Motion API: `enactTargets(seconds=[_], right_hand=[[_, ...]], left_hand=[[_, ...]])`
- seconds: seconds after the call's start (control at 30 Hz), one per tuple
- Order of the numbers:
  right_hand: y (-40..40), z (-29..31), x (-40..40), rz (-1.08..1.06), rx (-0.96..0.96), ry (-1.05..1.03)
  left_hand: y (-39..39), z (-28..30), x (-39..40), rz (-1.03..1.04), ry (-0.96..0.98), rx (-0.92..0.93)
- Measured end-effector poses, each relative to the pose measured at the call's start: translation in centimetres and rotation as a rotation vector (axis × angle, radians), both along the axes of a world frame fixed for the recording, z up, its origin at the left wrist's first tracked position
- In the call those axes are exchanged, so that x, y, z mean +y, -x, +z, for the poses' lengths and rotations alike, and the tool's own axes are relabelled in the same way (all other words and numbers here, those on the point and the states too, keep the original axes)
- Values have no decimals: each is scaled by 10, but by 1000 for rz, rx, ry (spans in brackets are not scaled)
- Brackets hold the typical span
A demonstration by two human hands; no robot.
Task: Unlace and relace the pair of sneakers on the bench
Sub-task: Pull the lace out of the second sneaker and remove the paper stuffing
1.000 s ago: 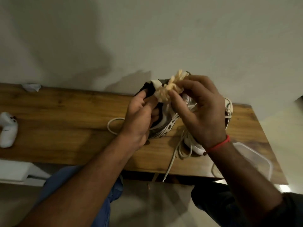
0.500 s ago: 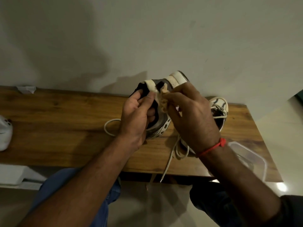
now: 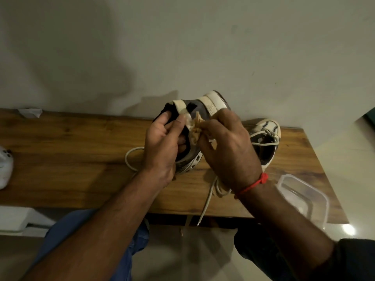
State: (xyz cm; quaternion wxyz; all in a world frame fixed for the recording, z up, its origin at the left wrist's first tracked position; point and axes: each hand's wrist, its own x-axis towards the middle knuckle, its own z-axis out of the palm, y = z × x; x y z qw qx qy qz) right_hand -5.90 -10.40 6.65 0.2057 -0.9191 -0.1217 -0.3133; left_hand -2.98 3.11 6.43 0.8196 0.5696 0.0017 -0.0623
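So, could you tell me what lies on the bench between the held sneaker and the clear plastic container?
In the head view, loose white laces trail over the bench edge between the held sneaker and the plastic container.

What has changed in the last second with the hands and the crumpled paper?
The right hand brought the crumpled paper wad down from above the held sneaker to its opening. The left hand kept gripping the sneaker's collar; the second sneaker stayed on the bench.

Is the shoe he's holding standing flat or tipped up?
Tipped up: the held sneaker points its sole at the wall, gripped by both hands.
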Motion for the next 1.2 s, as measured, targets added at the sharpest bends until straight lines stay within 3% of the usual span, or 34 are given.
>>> enactTargets(seconds=[0.27, 0.47, 0.53, 0.63, 0.7, 0.8, 0.97, 1.03, 1.2], right_hand=[[-28, 11, -24, -94, -113, -91], [1, -9, -5, 30, -44, -81], [1, -24, -4, 79, 131, -32], [3, -61, 5, 218, 764, 347], [5, -70, 10, 308, 903, 365], [-5, -37, 3, 313, 720, 129], [-6, 12, -13, 59, 60, -347], [-6, 11, -10, 3, -18, -320], [-7, 3, -6, 130, 8, -264]], left_hand=[[12, -9, -8, -122, -102, 2], [-1, -2, -4, 27, 5, 72], [-11, 0, 3, 98, 22, 114], [-18, 2, 14, 179, 88, 165], [-21, 5, 19, 200, 137, 184], [-26, 8, 28, 201, 182, 197], [-24, 8, 31, 162, 172, 202], [-19, 7, 25, 117, 136, 192], [-11, 1, 17, 18, 67, 142]])
